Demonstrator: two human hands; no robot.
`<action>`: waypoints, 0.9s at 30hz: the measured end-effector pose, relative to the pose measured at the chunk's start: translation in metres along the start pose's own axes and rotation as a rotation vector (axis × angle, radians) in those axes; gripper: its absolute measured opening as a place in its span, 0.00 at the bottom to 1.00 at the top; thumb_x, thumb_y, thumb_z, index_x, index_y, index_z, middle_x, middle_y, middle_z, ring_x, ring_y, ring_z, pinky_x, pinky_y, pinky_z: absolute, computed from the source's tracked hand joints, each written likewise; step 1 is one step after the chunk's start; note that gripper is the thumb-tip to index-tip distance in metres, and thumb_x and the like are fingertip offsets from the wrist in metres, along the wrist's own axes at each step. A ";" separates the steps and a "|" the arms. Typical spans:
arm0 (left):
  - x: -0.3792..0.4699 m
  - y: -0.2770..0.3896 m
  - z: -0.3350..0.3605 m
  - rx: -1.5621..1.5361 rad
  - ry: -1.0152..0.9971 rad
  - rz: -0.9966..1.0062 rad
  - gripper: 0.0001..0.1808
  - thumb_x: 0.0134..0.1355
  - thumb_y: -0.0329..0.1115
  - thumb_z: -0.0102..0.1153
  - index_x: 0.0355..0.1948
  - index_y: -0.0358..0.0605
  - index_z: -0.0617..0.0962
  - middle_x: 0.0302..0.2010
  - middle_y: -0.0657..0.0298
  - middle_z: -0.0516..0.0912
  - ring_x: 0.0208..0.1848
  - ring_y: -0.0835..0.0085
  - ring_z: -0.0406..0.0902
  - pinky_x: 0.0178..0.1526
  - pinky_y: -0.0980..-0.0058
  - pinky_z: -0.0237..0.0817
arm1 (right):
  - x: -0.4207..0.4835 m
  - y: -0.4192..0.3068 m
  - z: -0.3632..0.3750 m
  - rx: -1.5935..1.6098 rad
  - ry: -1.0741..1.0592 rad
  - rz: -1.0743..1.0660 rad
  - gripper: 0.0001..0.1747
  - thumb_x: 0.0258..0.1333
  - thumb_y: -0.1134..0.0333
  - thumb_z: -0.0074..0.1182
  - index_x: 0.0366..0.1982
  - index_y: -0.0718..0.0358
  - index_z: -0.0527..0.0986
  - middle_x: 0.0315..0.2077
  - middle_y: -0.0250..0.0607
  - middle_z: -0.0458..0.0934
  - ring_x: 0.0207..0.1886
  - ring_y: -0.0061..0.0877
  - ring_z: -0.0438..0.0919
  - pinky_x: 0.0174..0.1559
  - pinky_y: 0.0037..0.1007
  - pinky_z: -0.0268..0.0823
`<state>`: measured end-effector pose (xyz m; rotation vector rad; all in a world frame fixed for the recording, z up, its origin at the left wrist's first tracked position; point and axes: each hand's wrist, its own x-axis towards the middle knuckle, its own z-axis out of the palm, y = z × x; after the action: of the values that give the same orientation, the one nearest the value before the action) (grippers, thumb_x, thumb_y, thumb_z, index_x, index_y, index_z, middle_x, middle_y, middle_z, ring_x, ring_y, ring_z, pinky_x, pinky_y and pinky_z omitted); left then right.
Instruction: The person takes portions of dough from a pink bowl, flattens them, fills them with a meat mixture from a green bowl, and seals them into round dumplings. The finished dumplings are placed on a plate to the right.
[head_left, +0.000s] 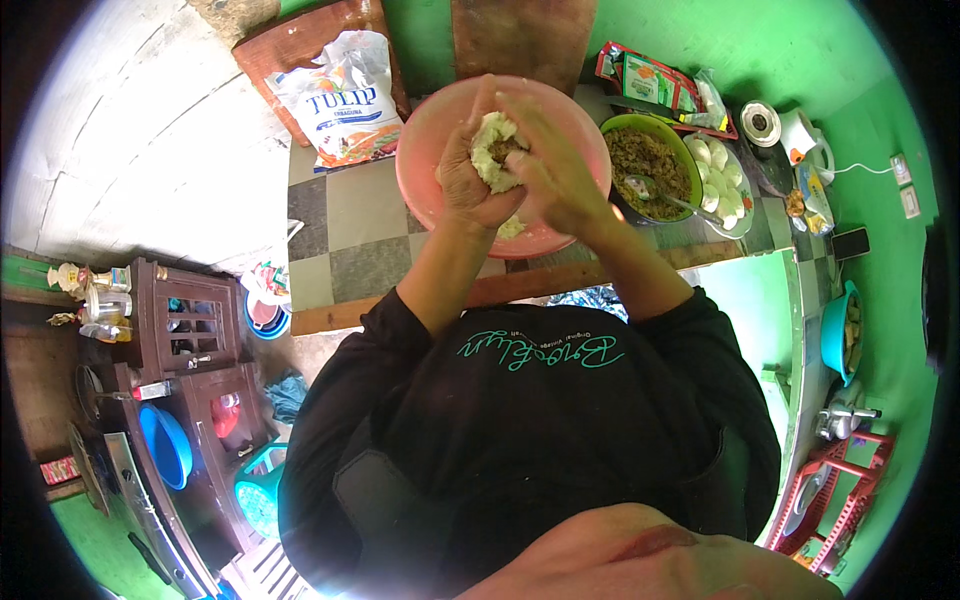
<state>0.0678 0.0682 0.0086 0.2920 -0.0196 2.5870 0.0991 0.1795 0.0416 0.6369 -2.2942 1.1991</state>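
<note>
My left hand (466, 169) cups a lump of pale dough (493, 154) above a pink plastic basin (420, 180). Brown filling (501, 151) sits in the hollow of that dough. The fingers of my right hand (559, 169), slightly blurred, press at the filling and the dough's edge. More pale dough (511, 227) lies in the basin below my wrists. To the right of the basin, a green bowl (637, 122) holds a brown mixture (649, 154) with a metal spoon (660, 193) resting in it. Peeled eggs (718, 176) fill a plate (742, 225) beside the bowl.
The checkered tabletop (365, 214) also carries a white flour bag (341, 112) at the left. A knife (645, 107) lies by a red tray (733, 131) with packets at the back right. Further right are a white mug (799, 139) and a phone (850, 244).
</note>
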 end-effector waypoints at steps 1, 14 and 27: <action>0.001 -0.003 0.007 0.114 0.075 0.088 0.22 0.58 0.41 0.48 0.55 0.55 0.68 0.45 0.56 0.76 0.48 0.63 0.73 0.52 0.59 0.64 | -0.005 -0.008 0.007 0.059 -0.063 0.032 0.29 0.46 0.69 0.48 0.53 0.68 0.63 0.50 0.57 0.66 0.56 0.46 0.63 0.59 0.38 0.52; 0.005 0.013 0.000 0.114 0.471 0.297 0.05 0.54 0.35 0.54 0.29 0.47 0.73 0.27 0.64 0.77 0.30 0.70 0.76 0.38 0.69 0.72 | -0.012 -0.002 0.034 0.068 0.079 0.106 0.22 0.42 0.69 0.60 0.44 0.64 0.75 0.38 0.46 0.70 0.34 0.32 0.74 0.34 0.28 0.68; 0.002 0.020 -0.005 0.079 0.317 0.204 0.20 0.59 0.52 0.47 0.41 0.46 0.74 0.37 0.62 0.78 0.39 0.71 0.76 0.42 0.70 0.70 | 0.015 0.006 0.033 0.026 0.169 -0.079 0.17 0.51 0.64 0.48 0.42 0.63 0.75 0.33 0.45 0.74 0.39 0.36 0.72 0.43 0.34 0.64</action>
<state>0.0551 0.0525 0.0046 -0.1002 0.1752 2.8119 0.0777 0.1522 0.0301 0.6054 -2.0984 1.2003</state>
